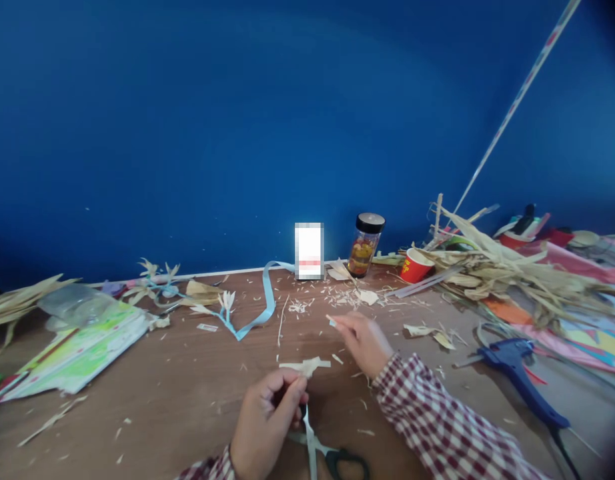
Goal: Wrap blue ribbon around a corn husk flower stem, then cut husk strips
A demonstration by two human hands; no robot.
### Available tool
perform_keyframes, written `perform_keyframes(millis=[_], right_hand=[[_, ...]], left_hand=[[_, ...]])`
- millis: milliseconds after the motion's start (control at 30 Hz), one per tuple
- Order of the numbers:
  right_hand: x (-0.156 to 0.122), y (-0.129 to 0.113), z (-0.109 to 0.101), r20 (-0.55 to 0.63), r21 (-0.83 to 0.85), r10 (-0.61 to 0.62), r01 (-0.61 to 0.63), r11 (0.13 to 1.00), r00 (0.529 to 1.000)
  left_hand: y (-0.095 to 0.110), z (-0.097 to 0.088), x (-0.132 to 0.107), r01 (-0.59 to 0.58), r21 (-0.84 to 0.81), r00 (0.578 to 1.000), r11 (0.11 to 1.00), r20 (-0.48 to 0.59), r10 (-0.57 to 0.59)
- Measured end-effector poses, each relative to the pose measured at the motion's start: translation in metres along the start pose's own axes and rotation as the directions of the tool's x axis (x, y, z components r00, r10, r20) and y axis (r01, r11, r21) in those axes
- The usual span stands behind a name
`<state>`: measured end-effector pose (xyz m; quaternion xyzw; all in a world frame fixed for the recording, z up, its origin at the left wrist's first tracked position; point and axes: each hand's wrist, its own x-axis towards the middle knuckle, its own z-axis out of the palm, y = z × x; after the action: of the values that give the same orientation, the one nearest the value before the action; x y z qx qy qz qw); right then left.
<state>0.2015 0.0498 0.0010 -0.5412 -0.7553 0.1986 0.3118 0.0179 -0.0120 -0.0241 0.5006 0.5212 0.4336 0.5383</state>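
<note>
My left hand is closed in a pinch on a small pale husk piece held just above the brown table. A thin pale strip hangs down from that hand toward black-handled scissors lying at the near edge. My right hand, in a red-checked sleeve, pinches a tiny whitish bit between thumb and fingertips, a little beyond and right of the left hand.
A blue glue gun lies at the right. Behind it sits a heap of dry corn husks, a red paper cup and a black-lidded jar. A light-blue ribbon curls mid-table. Green printed sheets lie left. Husk scraps litter the table.
</note>
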Motion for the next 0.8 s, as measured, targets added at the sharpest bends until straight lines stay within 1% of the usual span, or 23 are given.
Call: perform_keyframes(millis=[33, 67, 133, 200, 300, 367, 500, 600, 733, 800], right_hand=[[0.001, 0.0, -0.003, -0.015, 0.043, 0.004, -0.003, 0.999, 1.0], [0.001, -0.002, -0.005, -0.005, 0.108, 0.003, -0.003, 0.994, 1.0], [-0.002, -0.01, -0.006, 0.065, 0.239, -0.004, -0.012, 0.971, 0.998], [-0.008, -0.021, -0.004, 0.139, 0.315, -0.02, -0.025, 0.949, 0.99], [-0.016, -0.034, 0.002, 0.169, 0.319, -0.055, -0.002, 0.948, 0.984], [-0.019, -0.038, 0.005, 0.182, 0.321, -0.077, 0.014, 0.947, 0.98], [-0.021, -0.04, 0.011, 0.2, 0.346, -0.089, 0.015, 0.938, 0.976], [-0.022, -0.038, 0.016, 0.21, 0.347, -0.074, -0.003, 0.938, 0.975], [-0.023, -0.036, 0.019, 0.207, 0.316, -0.055, -0.014, 0.949, 0.977], [-0.023, -0.035, 0.018, 0.186, 0.304, -0.058, -0.002, 0.953, 0.981]], left_hand=[[0.0, 0.0, 0.001, 0.018, -0.016, 1.0, 1.0, -0.003, -0.018], [0.0, 0.0, 0.002, 0.039, -0.034, 0.999, 0.999, -0.011, -0.04], [-0.002, -0.001, 0.005, 0.072, -0.057, 0.997, 0.996, -0.027, -0.073], [-0.004, -0.002, 0.007, 0.069, -0.033, 0.997, 0.997, -0.038, -0.07], [-0.005, -0.005, 0.008, -0.008, 0.037, 0.999, 0.999, -0.031, 0.01], [-0.005, -0.006, 0.009, -0.061, 0.054, 0.997, 0.997, -0.039, 0.063], [-0.006, -0.007, 0.009, -0.068, -0.008, 0.995, 0.998, -0.076, 0.067], [-0.006, -0.007, 0.009, -0.029, -0.091, 0.995, 0.995, -0.095, 0.02], [-0.005, -0.005, 0.009, 0.109, -0.257, 0.989, 0.96, -0.073, -0.132], [-0.004, -0.004, 0.01, 0.128, -0.316, 0.985, 0.94, -0.072, -0.158]])
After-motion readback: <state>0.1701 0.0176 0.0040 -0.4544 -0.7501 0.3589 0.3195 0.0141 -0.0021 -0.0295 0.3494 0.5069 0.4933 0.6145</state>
